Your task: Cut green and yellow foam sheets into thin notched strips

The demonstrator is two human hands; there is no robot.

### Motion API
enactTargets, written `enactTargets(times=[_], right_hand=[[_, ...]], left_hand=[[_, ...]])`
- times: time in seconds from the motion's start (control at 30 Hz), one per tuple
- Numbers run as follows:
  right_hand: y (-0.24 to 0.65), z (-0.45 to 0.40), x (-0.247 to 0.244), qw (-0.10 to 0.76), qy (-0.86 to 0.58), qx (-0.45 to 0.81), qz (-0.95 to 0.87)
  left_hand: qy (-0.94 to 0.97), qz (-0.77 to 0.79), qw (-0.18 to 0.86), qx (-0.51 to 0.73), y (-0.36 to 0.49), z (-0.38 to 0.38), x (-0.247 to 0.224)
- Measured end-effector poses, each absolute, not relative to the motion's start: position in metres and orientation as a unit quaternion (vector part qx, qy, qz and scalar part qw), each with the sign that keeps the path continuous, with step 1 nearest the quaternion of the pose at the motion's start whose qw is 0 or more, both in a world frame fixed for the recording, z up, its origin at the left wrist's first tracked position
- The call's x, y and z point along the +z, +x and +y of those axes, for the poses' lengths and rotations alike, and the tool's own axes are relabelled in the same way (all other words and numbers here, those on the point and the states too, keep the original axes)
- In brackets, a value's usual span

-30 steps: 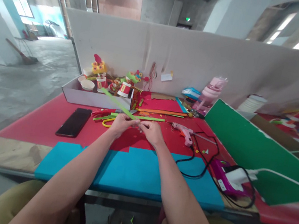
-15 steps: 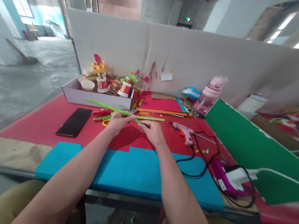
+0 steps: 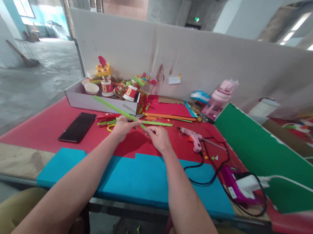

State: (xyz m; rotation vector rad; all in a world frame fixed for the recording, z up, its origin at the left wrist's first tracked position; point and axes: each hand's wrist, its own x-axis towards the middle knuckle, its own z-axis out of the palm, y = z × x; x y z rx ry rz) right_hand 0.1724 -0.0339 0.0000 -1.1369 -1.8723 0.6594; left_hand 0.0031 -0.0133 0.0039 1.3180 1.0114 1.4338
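Observation:
A long light-green paper strip (image 3: 110, 105) is held above the red table covering, slanting up to the left. My left hand (image 3: 125, 127) pinches it along its lower part. At its lower right end, the fingertips of my right hand (image 3: 158, 136) are closed on it. Behind my hands another green strip (image 3: 158, 123) lies flat on the table. Close to my left hand are more green strips, a red-handled item, and a yellow loop (image 3: 110, 127), partly covered by the hand.
A black phone (image 3: 77, 127) lies left of my hands. To the right are a pink glue gun (image 3: 193, 138) with a black cord and a purple power strip (image 3: 238, 186). A white box (image 3: 101, 104) holds paper cups and craft figures. A green panel (image 3: 270, 161) stands at right.
The far left end of the held green strip has tilted upward slightly and swung a little to the right. Both hands stay in nearly the same place.

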Motion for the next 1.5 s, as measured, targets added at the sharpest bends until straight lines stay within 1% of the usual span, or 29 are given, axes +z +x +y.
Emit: enactTargets(times=[0.1, 0.27, 0.33, 0.47, 0.6, 0.77, 0.93, 1.0, 1.23, 1.37, 1.5], right_hand=[[0.1709, -0.0347, -0.0006, 0.405, -0.452, 0.283, -0.742], [0.1665, -0.0356, -0.0040, 0.419, -0.455, 0.186, -0.763], [0.1649, -0.0357, -0.0049, 0.412, -0.456, 0.153, -0.774], [0.1637, -0.0353, -0.0060, 0.395, -0.462, 0.123, -0.785], [0.1643, -0.0335, -0.0077, 0.414, -0.450, 0.145, -0.778], [0.1658, -0.0311, -0.0070, 0.430, -0.464, 0.226, -0.741], [0.1670, -0.0306, -0.0060, 0.435, -0.453, 0.267, -0.731], [0.1669, -0.0304, -0.0066, 0.438, -0.450, 0.276, -0.728], [0.1681, -0.0305, -0.0062, 0.433, -0.446, 0.329, -0.711], [0.1693, -0.0320, -0.0043, 0.432, -0.442, 0.332, -0.713], [0.1701, -0.0338, -0.0023, 0.423, -0.434, 0.303, -0.736]], left_hand=[[0.531, 0.415, 0.459, 0.579, 0.0035, -0.0141, 0.0040], [0.545, 0.422, 0.457, 0.563, 0.0038, -0.0132, 0.0003], [0.546, 0.426, 0.457, 0.558, 0.0039, -0.0120, -0.0018], [0.532, 0.434, 0.465, 0.560, 0.0044, -0.0104, -0.0043], [0.527, 0.431, 0.469, 0.563, 0.0052, -0.0113, -0.0033], [0.528, 0.408, 0.473, 0.576, 0.0063, -0.0135, -0.0007], [0.572, 0.384, 0.496, 0.529, 0.0069, -0.0153, 0.0004], [0.584, 0.382, 0.490, 0.522, 0.0071, -0.0165, 0.0018], [0.550, 0.402, 0.450, 0.578, 0.0030, -0.0126, 0.0029], [0.547, 0.394, 0.450, 0.585, 0.0005, -0.0092, 0.0006], [0.554, 0.391, 0.448, 0.583, 0.0000, -0.0095, 0.0006]])
